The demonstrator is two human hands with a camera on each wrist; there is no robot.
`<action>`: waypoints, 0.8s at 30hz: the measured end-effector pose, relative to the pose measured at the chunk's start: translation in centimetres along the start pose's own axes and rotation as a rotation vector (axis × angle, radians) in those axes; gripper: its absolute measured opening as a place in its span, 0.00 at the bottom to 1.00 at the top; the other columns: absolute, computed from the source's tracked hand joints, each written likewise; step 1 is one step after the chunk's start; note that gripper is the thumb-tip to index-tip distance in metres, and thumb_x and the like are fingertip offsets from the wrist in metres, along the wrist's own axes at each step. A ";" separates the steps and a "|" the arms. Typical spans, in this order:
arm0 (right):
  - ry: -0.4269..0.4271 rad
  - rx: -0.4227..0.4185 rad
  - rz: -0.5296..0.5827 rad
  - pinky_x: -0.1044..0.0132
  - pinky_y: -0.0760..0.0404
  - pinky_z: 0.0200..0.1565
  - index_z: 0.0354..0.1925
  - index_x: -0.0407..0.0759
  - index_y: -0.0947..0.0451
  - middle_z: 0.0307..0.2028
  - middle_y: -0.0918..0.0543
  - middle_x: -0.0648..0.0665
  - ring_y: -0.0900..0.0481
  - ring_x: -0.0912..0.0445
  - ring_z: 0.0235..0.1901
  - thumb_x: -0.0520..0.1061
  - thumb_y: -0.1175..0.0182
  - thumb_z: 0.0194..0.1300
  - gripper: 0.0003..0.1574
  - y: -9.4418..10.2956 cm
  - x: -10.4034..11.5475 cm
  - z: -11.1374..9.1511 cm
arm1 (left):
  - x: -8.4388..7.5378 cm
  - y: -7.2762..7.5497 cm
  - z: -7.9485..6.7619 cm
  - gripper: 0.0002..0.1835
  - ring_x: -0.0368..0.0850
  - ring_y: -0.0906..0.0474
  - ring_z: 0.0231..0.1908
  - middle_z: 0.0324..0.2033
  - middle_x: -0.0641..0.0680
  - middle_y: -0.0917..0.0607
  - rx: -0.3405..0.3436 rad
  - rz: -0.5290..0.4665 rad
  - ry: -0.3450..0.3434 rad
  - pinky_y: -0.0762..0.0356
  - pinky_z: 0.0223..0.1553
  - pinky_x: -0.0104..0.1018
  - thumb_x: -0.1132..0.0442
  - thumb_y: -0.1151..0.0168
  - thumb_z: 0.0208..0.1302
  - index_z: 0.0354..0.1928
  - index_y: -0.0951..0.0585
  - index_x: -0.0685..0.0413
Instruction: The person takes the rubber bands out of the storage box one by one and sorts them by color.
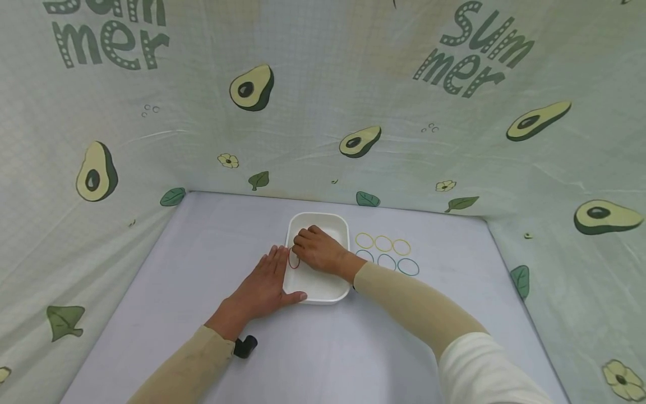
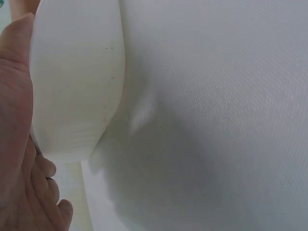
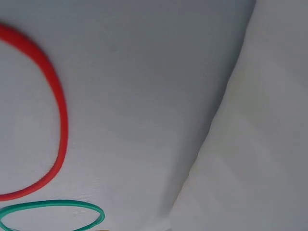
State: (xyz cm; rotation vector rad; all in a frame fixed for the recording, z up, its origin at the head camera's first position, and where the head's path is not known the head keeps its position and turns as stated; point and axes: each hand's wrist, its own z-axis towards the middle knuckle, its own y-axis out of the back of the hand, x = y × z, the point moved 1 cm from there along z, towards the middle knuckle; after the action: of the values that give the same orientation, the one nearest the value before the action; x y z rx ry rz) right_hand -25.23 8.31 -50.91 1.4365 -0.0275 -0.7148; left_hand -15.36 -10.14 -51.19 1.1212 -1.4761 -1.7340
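A white plastic tray (image 1: 323, 289) stands on the table in the head view. My left hand (image 1: 264, 283) lies along its left rim, fingers straight, thumb reaching over the near corner. In the left wrist view this hand touches the tray's outer wall (image 2: 79, 77). My right hand (image 1: 320, 249) is over the tray with curled fingers, pinching a red rubber band (image 1: 290, 265) beside the left wall; the fingertips are partly hidden. Another red rubber band (image 3: 62, 120) lies near a green rubber band (image 3: 72, 203) in the right wrist view.
Right of the tray lies a row of yellow rubber bands (image 1: 375, 242), with a row of green bands (image 1: 418, 268) nearer. My right forearm covers part of the table there. A patterned curtain (image 1: 303, 140) rises behind and at both sides.
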 end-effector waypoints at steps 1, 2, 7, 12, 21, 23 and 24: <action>-0.015 0.002 -0.001 0.59 0.29 0.59 0.51 0.51 0.22 0.49 0.21 0.52 0.28 0.55 0.52 0.46 0.43 0.70 0.12 0.0 0.0 0.0 | 0.0 0.0 0.0 0.62 0.60 0.57 0.76 0.75 0.65 0.48 -0.005 -0.003 -0.002 0.51 0.75 0.52 0.20 0.57 0.58 0.75 0.53 0.67; -0.032 0.007 -0.002 0.59 0.29 0.59 0.50 0.50 0.22 0.48 0.21 0.52 0.28 0.55 0.52 0.47 0.43 0.70 0.12 0.0 -0.1 0.1 | 0.0 0.0 0.0 0.62 0.60 0.57 0.76 0.75 0.65 0.48 -0.003 -0.003 0.002 0.51 0.75 0.52 0.20 0.57 0.57 0.75 0.53 0.66; -0.126 0.027 0.006 0.59 0.28 0.55 0.48 0.50 0.23 0.47 0.21 0.51 0.29 0.54 0.50 0.53 0.47 0.73 0.13 -0.2 -0.1 0.3 | 0.1 -0.2 0.0 0.63 0.60 0.58 0.76 0.76 0.64 0.50 -0.004 -0.015 0.006 0.52 0.75 0.52 0.18 0.59 0.56 0.76 0.54 0.65; -0.159 0.040 0.019 0.60 0.28 0.54 0.49 0.50 0.23 0.49 0.22 0.50 0.29 0.54 0.51 0.55 0.47 0.73 0.14 -0.5 0.0 0.6 | 0.1 -0.3 0.1 0.64 0.59 0.58 0.76 0.76 0.64 0.51 0.000 -0.016 0.004 0.52 0.75 0.52 0.17 0.63 0.55 0.76 0.55 0.65; -0.149 0.093 0.002 0.60 0.28 0.53 0.50 0.50 0.25 0.48 0.23 0.51 0.30 0.54 0.51 0.52 0.48 0.73 0.13 -1.6 0.4 0.8 | 0.1 -0.4 0.1 0.65 0.57 0.60 0.77 0.77 0.61 0.52 0.032 -0.017 0.016 0.53 0.76 0.51 0.16 0.64 0.54 0.76 0.58 0.63; -0.135 0.099 -0.001 0.60 0.29 0.53 0.51 0.50 0.25 0.48 0.23 0.52 0.30 0.54 0.51 0.51 0.47 0.72 0.12 -1.6 0.5 0.9 | 0.1 -0.3 0.1 0.65 0.58 0.60 0.77 0.77 0.61 0.53 0.033 -0.021 0.011 0.53 0.76 0.52 0.17 0.62 0.55 0.76 0.58 0.63; -0.129 0.101 -0.001 0.60 0.29 0.54 0.51 0.51 0.25 0.47 0.23 0.52 0.30 0.54 0.51 0.50 0.47 0.72 0.12 -1.6 0.5 0.9 | 0.1 -0.2 0.1 0.64 0.58 0.60 0.77 0.77 0.61 0.53 0.031 -0.021 0.009 0.54 0.76 0.52 0.17 0.62 0.55 0.76 0.58 0.63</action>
State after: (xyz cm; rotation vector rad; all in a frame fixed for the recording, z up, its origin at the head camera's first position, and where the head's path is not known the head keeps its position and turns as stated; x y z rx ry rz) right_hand -25.89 7.28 -52.41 1.4847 -0.1649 -0.8161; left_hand -15.44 -10.11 -51.43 1.1628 -1.4953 -1.7239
